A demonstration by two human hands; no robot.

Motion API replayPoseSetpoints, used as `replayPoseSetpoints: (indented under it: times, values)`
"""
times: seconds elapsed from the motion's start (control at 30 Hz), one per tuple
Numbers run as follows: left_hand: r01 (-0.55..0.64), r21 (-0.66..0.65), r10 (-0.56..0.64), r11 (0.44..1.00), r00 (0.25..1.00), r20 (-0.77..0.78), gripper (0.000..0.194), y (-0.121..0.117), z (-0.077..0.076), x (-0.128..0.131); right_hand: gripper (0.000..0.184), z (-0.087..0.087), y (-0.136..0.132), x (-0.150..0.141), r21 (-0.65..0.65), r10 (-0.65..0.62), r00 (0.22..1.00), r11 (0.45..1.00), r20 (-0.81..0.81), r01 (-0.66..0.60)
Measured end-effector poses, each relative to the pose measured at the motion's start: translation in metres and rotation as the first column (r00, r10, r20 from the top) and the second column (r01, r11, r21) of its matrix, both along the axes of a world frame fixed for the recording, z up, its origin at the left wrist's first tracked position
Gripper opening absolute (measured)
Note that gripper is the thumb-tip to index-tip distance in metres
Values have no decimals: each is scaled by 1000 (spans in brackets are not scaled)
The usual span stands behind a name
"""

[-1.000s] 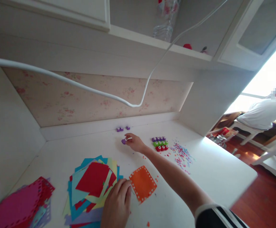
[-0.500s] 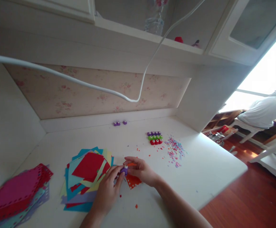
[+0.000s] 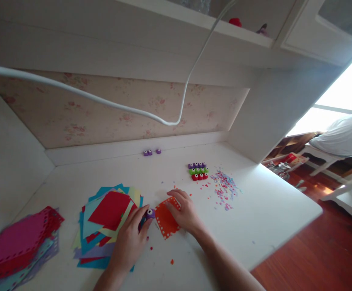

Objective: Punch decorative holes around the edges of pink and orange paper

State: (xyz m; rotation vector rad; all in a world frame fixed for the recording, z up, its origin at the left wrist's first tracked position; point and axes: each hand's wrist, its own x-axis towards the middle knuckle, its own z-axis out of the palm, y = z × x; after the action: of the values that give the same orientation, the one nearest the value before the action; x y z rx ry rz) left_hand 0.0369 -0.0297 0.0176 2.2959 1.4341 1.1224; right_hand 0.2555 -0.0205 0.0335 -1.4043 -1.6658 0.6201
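A small purple craft punch point(image 3: 150, 213) with a white button on top is pinched between the thumb and fingers of my left hand point(image 3: 131, 231). It is just left of an orange square of paper point(image 3: 165, 218), whose edges carry a row of punched holes. Over the right side of that paper, my right hand point(image 3: 184, 212) rests with thumb and fingers spread, touching it. Left of my left hand lies a stack of coloured paper squares point(image 3: 112, 210), a red one on top.
Purple, green and red punches point(image 3: 198, 171) stand in rows, with scattered confetti point(image 3: 225, 186) beside them. More purple punches point(image 3: 148, 152) are along the back wall. Hole-edged sheets point(image 3: 18, 246) lie far left. A white cable point(image 3: 127, 109) hangs in front. A person point(image 3: 340, 135) sits at right.
My left hand has moved the purple punch left, off the orange paper's edge. My right hand's fingers have opened out over the paper, which now shows more fully. The view has tilted downward.
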Motion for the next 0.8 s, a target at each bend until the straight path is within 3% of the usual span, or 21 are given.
replayPoseSetpoints:
  times: [0.07, 0.13, 0.3, 0.5, 0.67, 0.8]
  values:
    - [-32, 32, 33, 999, 999, -20, 33, 2, -2, -1, 35, 3, 1, 8, 1, -81, 966, 997, 245, 83]
    - [-29, 55, 30, 998, 999, -28, 30, 2, -4, -2, 45, 3, 0, 14, -50, -80, 916, 993, 392, 108]
    - [-19, 50, 22, 999, 999, -48, 30, 3, -6, -2, 40, -2, 1, 19, -117, -34, 879, 988, 476, 102]
    - [-34, 14, 35, 999, 997, -75, 31, 3, -6, -2, 20, -3, 3, 16, -74, -46, 927, 994, 373, 79]
    - [-34, 18, 35, 999, 998, -61, 32, 3, -7, -2, 19, -5, 5, 10, -77, -59, 996, 995, 66, 64]
    - [-41, 7, 41, 999, 999, -30, 30, 2, -7, -2, 27, -13, 9, 9, -158, -107, 982, 984, -157, 82]
